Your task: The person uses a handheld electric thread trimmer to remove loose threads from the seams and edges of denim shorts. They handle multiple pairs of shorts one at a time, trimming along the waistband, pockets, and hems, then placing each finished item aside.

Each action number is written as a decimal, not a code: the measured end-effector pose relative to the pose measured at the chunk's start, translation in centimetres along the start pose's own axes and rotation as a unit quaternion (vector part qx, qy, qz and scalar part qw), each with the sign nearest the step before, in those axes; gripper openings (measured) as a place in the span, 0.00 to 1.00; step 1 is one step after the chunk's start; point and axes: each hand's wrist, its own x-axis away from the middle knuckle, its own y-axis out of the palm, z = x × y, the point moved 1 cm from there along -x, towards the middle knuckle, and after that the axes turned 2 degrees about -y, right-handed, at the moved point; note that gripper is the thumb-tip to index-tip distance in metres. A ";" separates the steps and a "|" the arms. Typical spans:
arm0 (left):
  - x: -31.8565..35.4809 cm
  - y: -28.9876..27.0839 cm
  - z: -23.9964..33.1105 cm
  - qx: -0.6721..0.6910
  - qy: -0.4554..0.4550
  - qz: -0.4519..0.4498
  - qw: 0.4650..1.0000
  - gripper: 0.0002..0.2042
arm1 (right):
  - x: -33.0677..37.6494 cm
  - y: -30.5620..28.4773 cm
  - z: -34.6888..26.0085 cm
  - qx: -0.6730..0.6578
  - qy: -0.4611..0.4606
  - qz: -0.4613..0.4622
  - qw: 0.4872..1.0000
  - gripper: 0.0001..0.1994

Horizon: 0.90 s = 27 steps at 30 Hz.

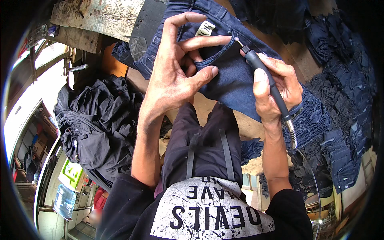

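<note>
A pair of dark blue jeans (244,86) is stretched out in front of me, its curved pocket edge (218,56) facing up. My left hand (176,68) holds the cloth at that pocket, thumb on the denim and some fingers tucked behind the edge. One finger reaches out to the pocket's corner. A black pen-shaped rotary tool (269,76) on a flexible metal shaft is gripped in my right hand (280,84). Its thin tip meets the denim at the pocket corner, close to my left fingertip. A small white label (205,29) shows above the pocket.
Piled black garments (100,124) lie at the left. Heaps of dark denim (336,108) cover the right side. A worn wooden board (96,16) spans the upper left. The tool's cable (314,172) hangs down at the right. Farther off are a water jug (65,200) and part of a person (100,198).
</note>
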 end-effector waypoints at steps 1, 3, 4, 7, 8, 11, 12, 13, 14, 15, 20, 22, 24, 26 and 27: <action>0.0 0.0 0.0 0.000 -0.002 0.000 1.000 0.41 | 0.0 -0.1 -0.1 0.007 0.009 -0.023 1.000 0.12; 0.0 0.1 -0.1 -0.003 0.004 -0.002 1.000 0.41 | 0.0 -0.3 -0.1 0.013 0.009 -0.055 0.998 0.13; -0.2 0.2 -0.1 -0.004 0.012 -0.003 1.000 0.41 | 0.1 -0.5 -0.1 0.017 0.028 -0.065 0.997 0.13; -0.2 0.2 -0.1 0.009 0.009 -0.002 1.000 0.41 | 0.3 -0.6 0.0 0.006 0.037 -0.062 0.997 0.12; -0.2 0.2 -0.2 0.016 0.011 -0.010 1.000 0.41 | 0.3 -0.5 0.1 0.001 0.041 -0.062 0.997 0.12; -0.1 0.2 -0.4 -0.011 0.030 -0.006 0.999 0.39 | 0.3 -0.1 0.2 -0.023 0.046 -0.052 0.997 0.13; 0.2 0.3 -0.5 -0.069 0.063 0.004 0.996 0.39 | 0.2 -0.1 0.1 -0.031 0.032 -0.040 0.998 0.13; 0.7 0.7 -0.6 -0.116 0.079 0.023 0.990 0.39 | 0.2 0.0 0.1 -0.089 0.069 -0.012 0.994 0.13; 1.1 0.9 -0.6 -0.163 0.098 0.043 0.981 0.39 | 0.2 -0.2 -0.1 -0.143 0.095 0.015 0.985 0.14; 1.6 1.1 -0.4 -0.265 0.159 0.090 0.947 0.40 | 0.3 -0.7 -0.3 -0.179 0.102 0.054 0.977 0.15; -0.7 -3.0 1.7 -0.486 0.229 0.150 0.830 0.28 | 2.3 -6.6 -3.5 0.071 0.032 -0.035 0.996 0.12; -4.1 -7.2 2.8 -0.443 0.204 0.132 0.863 0.24 | 3.2 -6.4 -3.7 0.095 0.008 -0.050 0.994 0.13; -6.2 -10.3 3.2 -0.529 0.248 0.150 0.798 0.25 | 3.9 -5.7 -3.7 0.193 -0.040 -0.061 0.979 0.19; -6.1 -11.7 3.0 -0.560 0.193 0.165 0.789 0.24 | 4.1 -4.7 -3.3 0.208 -0.037 -0.017 0.977 0.24; -5.5 -11.3 2.9 -0.567 0.236 0.222 0.757 0.24 | 4.1 -4.1 -3.0 0.187 0.023 0.009 0.982 0.24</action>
